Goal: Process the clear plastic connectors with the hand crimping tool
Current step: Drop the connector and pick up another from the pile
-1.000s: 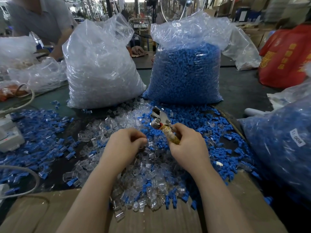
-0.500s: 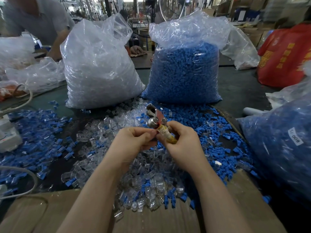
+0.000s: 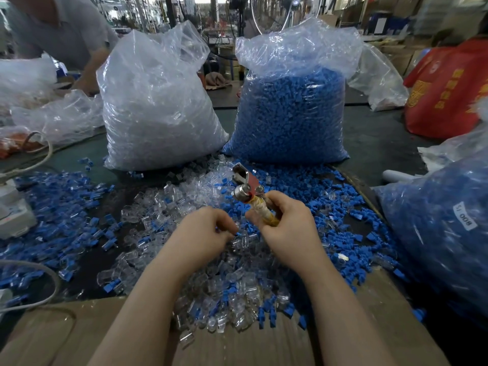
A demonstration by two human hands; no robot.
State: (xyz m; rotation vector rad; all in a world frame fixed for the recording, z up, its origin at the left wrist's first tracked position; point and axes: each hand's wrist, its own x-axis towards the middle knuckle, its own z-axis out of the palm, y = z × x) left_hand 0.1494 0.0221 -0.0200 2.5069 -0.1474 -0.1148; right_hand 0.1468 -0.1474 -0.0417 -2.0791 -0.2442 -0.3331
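Observation:
My right hand [image 3: 289,228] grips the yellow-wrapped handle of the hand crimping tool [image 3: 248,188], whose metal head points up and away. My left hand [image 3: 208,232] hovers just left of it, low over the heap of clear plastic connectors [image 3: 232,281], fingers curled down into the pile. Whether those fingers hold a connector is hidden. Loose blue parts [image 3: 343,228] lie mixed among the clear ones.
A big bag of clear connectors [image 3: 155,109] and a big bag of blue parts [image 3: 290,112] stand behind the heap. Another blue-filled bag [image 3: 443,233] is at the right, cardboard [image 3: 250,347] in front, cables [image 3: 39,283] and a white box [image 3: 13,215] at left. Another person [image 3: 66,35] works at the back left.
My left hand was at the tool's handle beside my right hand half a second ago; it has dropped away to the left, down onto the pile. The tool has barely shifted.

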